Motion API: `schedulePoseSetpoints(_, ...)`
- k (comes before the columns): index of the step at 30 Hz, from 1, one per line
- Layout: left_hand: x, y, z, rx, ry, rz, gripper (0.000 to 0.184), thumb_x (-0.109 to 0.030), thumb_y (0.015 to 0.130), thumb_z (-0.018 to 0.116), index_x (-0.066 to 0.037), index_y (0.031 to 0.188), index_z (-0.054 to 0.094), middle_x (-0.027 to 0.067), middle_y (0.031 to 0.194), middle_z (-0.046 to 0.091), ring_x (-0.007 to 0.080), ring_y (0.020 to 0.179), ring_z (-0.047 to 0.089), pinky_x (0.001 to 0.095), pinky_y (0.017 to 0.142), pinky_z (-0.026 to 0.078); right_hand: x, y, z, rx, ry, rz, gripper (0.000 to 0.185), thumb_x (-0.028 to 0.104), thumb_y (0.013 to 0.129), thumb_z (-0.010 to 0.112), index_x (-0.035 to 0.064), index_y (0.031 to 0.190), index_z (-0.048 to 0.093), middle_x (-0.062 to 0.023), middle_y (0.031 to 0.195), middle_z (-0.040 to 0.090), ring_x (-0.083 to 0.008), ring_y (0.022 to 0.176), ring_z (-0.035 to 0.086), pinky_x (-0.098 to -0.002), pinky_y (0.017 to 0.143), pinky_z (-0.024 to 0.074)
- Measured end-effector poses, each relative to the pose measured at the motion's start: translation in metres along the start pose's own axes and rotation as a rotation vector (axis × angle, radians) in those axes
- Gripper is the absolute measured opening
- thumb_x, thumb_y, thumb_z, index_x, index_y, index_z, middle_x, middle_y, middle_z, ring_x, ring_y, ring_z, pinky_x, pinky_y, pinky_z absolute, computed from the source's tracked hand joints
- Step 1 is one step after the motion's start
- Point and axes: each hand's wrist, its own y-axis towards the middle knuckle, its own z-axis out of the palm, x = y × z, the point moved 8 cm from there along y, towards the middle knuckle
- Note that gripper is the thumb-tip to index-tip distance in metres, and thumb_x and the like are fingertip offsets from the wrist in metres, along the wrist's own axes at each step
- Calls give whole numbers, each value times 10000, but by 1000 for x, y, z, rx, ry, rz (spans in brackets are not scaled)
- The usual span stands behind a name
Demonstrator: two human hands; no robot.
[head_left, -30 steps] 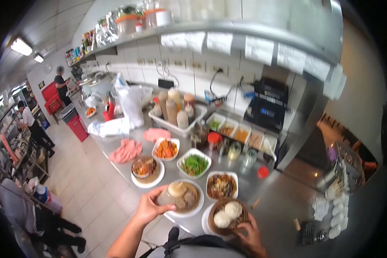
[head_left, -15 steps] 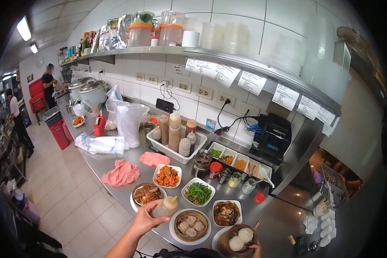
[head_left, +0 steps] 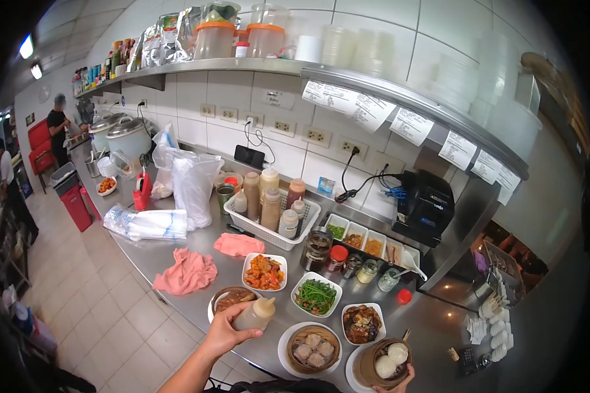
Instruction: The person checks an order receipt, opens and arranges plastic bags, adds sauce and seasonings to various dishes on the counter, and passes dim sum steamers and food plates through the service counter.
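My left hand (head_left: 221, 335) is wrapped round a pale squeeze bottle (head_left: 255, 316), its nozzle pointing up. Behind the bottle, a round bamboo steamer (head_left: 231, 293) with brown food is partly covered by my fingers. At lower right, my right hand (head_left: 403, 380) grips the edge of a tilted bamboo steamer (head_left: 368, 367) holding two white buns (head_left: 391, 361). A white plate (head_left: 353, 378) shows at its left. Between my hands sits another steamer of dumplings (head_left: 313, 351) on a white plate (head_left: 284, 348). Bowls of green beans (head_left: 316, 295) and dark braised food (head_left: 362, 323) stand behind.
A white basket (head_left: 275, 237) of sauce bottles stands against the wall, left of several jars (head_left: 316, 250) and topping containers (head_left: 354, 234). Pink cloths (head_left: 187, 270) and plastic bags (head_left: 191, 187) lie leftward. A printer (head_left: 425, 206) sits under the shelf. Two people work far left.
The view has shifted, so the dishes appear farther right. The steamer of buns remains in my right hand. The squeeze bottle stays in my left hand and now covers more of the left steamer.
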Motion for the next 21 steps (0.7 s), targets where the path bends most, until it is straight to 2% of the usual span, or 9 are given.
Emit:
schedulePoseSetpoints(3, 3, 0, -12, -7, -10, -20, 647, 1, 709, 819, -32, 1300, 556, 11, 917, 625, 57, 622, 524, 208, 479, 380, 28, -2, 13, -104, -114, -193, 1321, 362, 554, 943, 42, 1482, 59, -253, 1471, 266, -357, 1337, 352, -466, 1121, 311)
schedulePoseSetpoints(6, 7, 1, -21, -3, -11, -18, 642, 0, 708, 820, -29, 1294, 561, 8, 914, 624, 55, 620, 519, 208, 481, 381, 26, -8, 15, -170, -126, -174, 1332, 374, 559, 940, 33, 1487, 46, -278, 1494, 229, -375, 1359, 327, -483, 1128, 300)
schedulePoseSetpoints(9, 7, 3, -29, -8, -20, 12, 630, -3, 707, 822, -27, 1284, 569, 5, 913, 626, 54, 619, 518, 207, 484, 383, 35, -15, 22, -217, -97, -270, 1295, 369, 574, 935, 28, 1481, 74, -284, 1470, 254, -384, 1342, 339, -499, 1115, 307)
schedulePoseSetpoints(12, 11, 2, -38, -11, -56, -12, 621, -8, 705, 825, -27, 1274, 576, 6, 916, 631, 54, 620, 522, 206, 487, 387, 27, -24, 23, -277, -221, -162, 1218, 337, 588, 932, 30, 1458, 136, -274, 1423, 303, -381, 1301, 372, -504, 1089, 328)
schedulePoseSetpoints(15, 17, 0, -46, -23, -43, -49, 623, -10, 701, 828, -27, 1271, 577, 6, 910, 634, 55, 618, 526, 206, 486, 388, 21, -30, 23, -319, -273, -202, 1139, 279, 597, 930, 35, 1427, 190, -255, 1372, 339, -367, 1256, 400, -500, 1062, 345)
schedulePoseSetpoints(21, 22, -1, -56, -24, -80, -42, 651, -12, 699, 831, -21, 1289, 556, 3, 886, 633, 55, 605, 526, 207, 478, 383, 28, -35, 30, -351, -309, -262, 1125, 214, 582, 931, 46, 1417, 197, -242, 1365, 320, -359, 1256, 387, -500, 1064, 334)
